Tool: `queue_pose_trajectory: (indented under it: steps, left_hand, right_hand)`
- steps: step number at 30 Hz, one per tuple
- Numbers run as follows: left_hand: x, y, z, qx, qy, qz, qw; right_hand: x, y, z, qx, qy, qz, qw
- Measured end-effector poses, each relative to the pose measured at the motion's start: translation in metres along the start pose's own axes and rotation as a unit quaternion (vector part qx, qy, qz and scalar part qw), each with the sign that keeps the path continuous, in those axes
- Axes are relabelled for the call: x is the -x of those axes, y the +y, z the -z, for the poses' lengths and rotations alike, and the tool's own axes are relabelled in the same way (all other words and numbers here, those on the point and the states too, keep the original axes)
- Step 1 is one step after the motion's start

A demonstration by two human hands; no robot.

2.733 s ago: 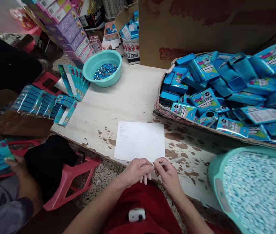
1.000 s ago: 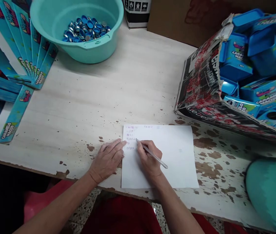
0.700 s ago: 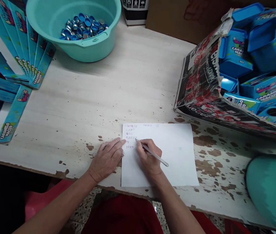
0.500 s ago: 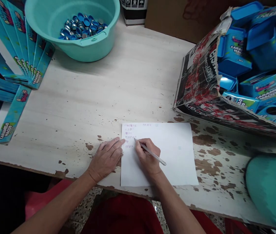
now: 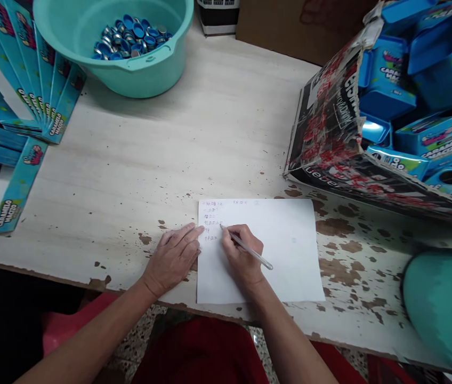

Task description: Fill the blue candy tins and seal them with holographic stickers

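Observation:
A white sheet of paper (image 5: 285,256) lies near the front edge of the table, with several short lines of handwriting at its upper left. My right hand (image 5: 244,256) rests on the sheet, its fingers closed round a slim pen (image 5: 253,252). The pen's tip is at the end of one written line, and its back end points down to the right. My left hand (image 5: 178,255) lies flat beside the paper, fingers stretched out, the fingertips touching its left edge.
At the back left stands a turquoise basin (image 5: 146,74) with many blue and silver caps (image 5: 130,37). Blue printed cartons (image 5: 22,181) stand at the left. A torn cardboard box (image 5: 330,122) full of blue containers (image 5: 389,74) is at the right, above a green rounded object (image 5: 445,304).
Both hands keep almost the same place on and beside the paper. The whole view has shifted slightly; the pen tip stays at the same written line.

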State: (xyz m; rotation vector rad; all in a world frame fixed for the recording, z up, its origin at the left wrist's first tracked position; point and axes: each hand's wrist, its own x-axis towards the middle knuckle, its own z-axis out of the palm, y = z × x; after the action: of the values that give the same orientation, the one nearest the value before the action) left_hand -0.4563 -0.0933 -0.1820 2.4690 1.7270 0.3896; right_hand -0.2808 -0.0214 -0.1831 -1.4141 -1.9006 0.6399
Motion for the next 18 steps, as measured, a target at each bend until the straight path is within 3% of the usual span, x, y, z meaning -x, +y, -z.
queue_pose_trajectory:
  steps: [14,18]
  left_hand:
    - [-0.0009,-0.0005,0.0005,0.007,0.002,0.003,1.000]
    - [0.0010,-0.0007,-0.0006,0.004,-0.004,-0.002,1.000]
  right_hand:
    - [0.0015,-0.0007,-0.0009,0.010,0.021,-0.022,0.999]
    - [0.0033,0.0022,0.0030,-0.076,-0.008,-0.101,0.992]
